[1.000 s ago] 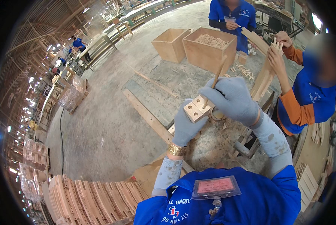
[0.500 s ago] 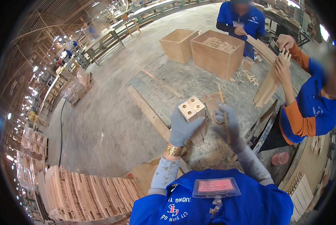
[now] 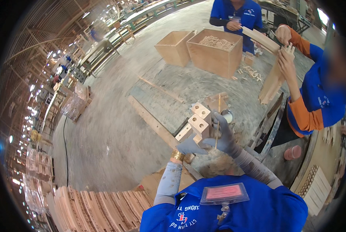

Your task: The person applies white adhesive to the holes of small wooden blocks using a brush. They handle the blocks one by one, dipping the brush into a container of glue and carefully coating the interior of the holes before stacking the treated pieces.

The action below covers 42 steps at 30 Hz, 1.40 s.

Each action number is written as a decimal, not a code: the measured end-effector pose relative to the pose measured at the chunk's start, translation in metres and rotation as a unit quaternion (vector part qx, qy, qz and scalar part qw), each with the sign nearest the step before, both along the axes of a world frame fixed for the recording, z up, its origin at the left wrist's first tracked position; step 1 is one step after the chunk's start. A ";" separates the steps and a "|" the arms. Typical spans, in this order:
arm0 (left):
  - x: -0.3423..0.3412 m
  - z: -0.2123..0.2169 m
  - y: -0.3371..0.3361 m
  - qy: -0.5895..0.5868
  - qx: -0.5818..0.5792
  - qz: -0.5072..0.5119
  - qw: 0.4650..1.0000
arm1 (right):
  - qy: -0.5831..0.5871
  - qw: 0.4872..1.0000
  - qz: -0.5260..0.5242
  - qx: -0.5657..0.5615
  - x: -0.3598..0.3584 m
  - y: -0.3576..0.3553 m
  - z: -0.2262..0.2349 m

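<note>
Pale wooden pieces (image 3: 198, 123) with round holes in their ends stand together in front of me, their ends stepped at different heights. My gloved left hand (image 3: 190, 145) is closed round the lower part of these pieces; some of its fingers are hidden. Against their right side rests my gloved right hand (image 3: 226, 135), which also grips a thin yellowish stick (image 3: 219, 116) held upright. Whether the stick has a brush tip I cannot tell. Just beyond the right hand is a small round container (image 3: 227, 115) with whitish contents.
Two wooden boxes stand ahead; the right box (image 3: 215, 58) holds many dowels, with loose dowels (image 3: 252, 72) beside it. Two co-workers handle wooden pieces (image 3: 271, 83) at the right. A pink cup (image 3: 292, 152) is at my right, stacked slotted wood (image 3: 99, 208) at lower left.
My left hand has moved lower along the wooden pieces, which now appear stepped rather than level. My right hand has come in against them with the stick, uncovering the small container.
</note>
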<state>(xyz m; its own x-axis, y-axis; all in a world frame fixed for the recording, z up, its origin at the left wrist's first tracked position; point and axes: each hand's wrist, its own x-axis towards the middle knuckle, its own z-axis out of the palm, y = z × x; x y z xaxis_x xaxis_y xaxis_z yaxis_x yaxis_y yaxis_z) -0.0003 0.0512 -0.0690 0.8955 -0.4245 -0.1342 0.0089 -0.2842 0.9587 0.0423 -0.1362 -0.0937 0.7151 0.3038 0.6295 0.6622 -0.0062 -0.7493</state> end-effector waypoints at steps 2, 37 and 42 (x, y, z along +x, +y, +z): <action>0.006 -0.023 0.000 -0.062 0.037 0.008 0.997 | 0.033 0.999 0.015 0.018 0.006 0.006 -0.007; 0.007 -0.001 0.014 -0.085 -0.637 0.264 0.719 | 0.206 0.945 -0.191 -0.165 0.112 -0.070 -0.108; 0.005 -0.017 0.027 -0.106 -0.534 0.373 0.752 | 0.230 0.944 -0.190 -0.139 0.088 -0.075 -0.102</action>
